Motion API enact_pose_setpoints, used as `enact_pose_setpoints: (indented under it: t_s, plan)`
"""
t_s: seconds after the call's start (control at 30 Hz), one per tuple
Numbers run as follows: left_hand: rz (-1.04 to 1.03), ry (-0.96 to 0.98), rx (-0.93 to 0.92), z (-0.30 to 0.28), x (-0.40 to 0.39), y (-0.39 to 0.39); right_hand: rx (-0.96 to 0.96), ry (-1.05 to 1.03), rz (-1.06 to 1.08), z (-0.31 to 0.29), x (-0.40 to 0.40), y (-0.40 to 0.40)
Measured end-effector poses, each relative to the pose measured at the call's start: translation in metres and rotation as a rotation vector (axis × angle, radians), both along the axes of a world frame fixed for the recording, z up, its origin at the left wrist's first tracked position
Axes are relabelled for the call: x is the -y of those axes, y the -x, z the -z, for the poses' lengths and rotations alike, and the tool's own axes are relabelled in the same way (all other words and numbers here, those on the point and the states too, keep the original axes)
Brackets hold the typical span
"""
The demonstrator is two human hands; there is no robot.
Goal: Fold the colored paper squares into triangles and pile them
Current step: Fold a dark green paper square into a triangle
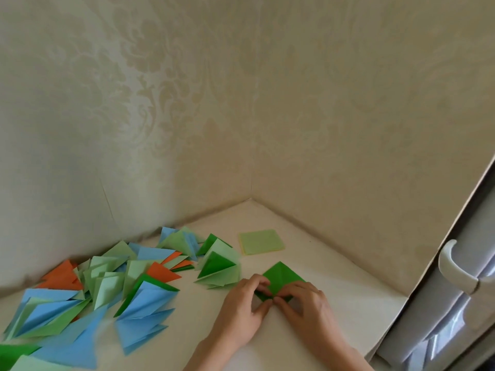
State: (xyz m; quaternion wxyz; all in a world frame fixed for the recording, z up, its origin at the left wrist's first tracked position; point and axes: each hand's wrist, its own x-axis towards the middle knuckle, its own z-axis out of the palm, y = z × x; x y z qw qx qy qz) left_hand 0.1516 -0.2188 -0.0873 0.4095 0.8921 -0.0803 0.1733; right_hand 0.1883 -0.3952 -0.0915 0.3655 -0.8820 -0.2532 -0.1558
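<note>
A dark green paper square [281,277] lies on the white table [334,295], its near corner folded up. My left hand [241,306] and my right hand [302,303] meet over that near corner, fingers curled, pinching the paper between fingertips and thumbs. Behind it sits a small stack of light green and yellow unfolded squares [261,241]. A spread pile of folded triangles [128,285] in blue, orange, light green and dark green covers the left of the table.
Two wallpapered walls [241,116] meet in a corner just behind the table. At the right stands a white cabinet door with a curved handle [455,271], close to the table's right edge.
</note>
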Motion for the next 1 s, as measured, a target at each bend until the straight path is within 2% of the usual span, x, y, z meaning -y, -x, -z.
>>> enact_pose_setpoints:
  t_s: [0.2,0.47,0.73,0.9,1.0]
  plan:
    - [-0.069,0.01,0.014,0.0,0.008,-0.003,-0.078,-0.003,-0.009,-0.008,-0.006,-0.003]
    - [-0.06,0.034,0.033,0.003,0.007,-0.004,-0.164,0.009,0.06,-0.007,-0.009,-0.004]
    - [-0.075,0.093,0.006,0.001,0.008,-0.005,-0.27,0.05,0.02,-0.016,-0.007,-0.008]
    - [-0.051,0.087,-0.011,0.0,0.004,-0.001,-0.281,0.102,-0.102,-0.022,0.007,-0.006]
    - [-0.036,0.098,-0.044,-0.003,0.003,0.002,-0.222,0.064,-0.083,-0.02,0.006,-0.001]
